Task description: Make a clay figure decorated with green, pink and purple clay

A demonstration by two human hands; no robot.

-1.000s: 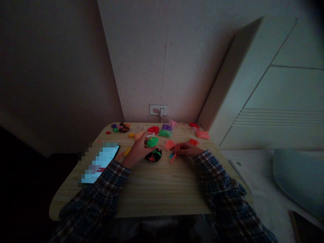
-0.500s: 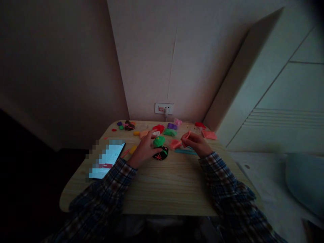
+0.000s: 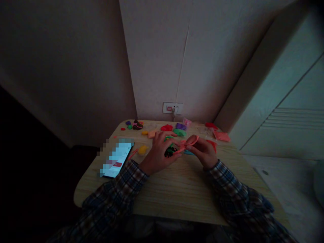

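A soft piece of coral-pink modelling clay (image 3: 192, 139) spans the gap between my two hands above the table. My right hand (image 3: 205, 152) pinches its right end between thumb and fingers. At its left end, the thumb and index finger of my left hand (image 3: 162, 152) close on the clay, with the other fingers spread. Behind my left fingers lies a black round piece (image 3: 170, 152) with small coloured bits, partly hidden. A green lump (image 3: 168, 138) shows just beyond it, also partly covered. Under my right hand, a blue strip (image 3: 188, 152) is mostly hidden.
A lit phone (image 3: 118, 158) lies at left on the wooden table (image 3: 174, 192). Yellow clay (image 3: 143, 149) sits beside it. Along the back are red clay (image 3: 166, 128), a purple packet (image 3: 181, 126), a green packet (image 3: 179, 132), a coral packet (image 3: 221, 136) and a brown figure (image 3: 137, 125).
My left hand has moved right, from beside the green lump to the coral-pink clay in my right hand. The clay now stretches between both hands. The view has shifted slightly left.
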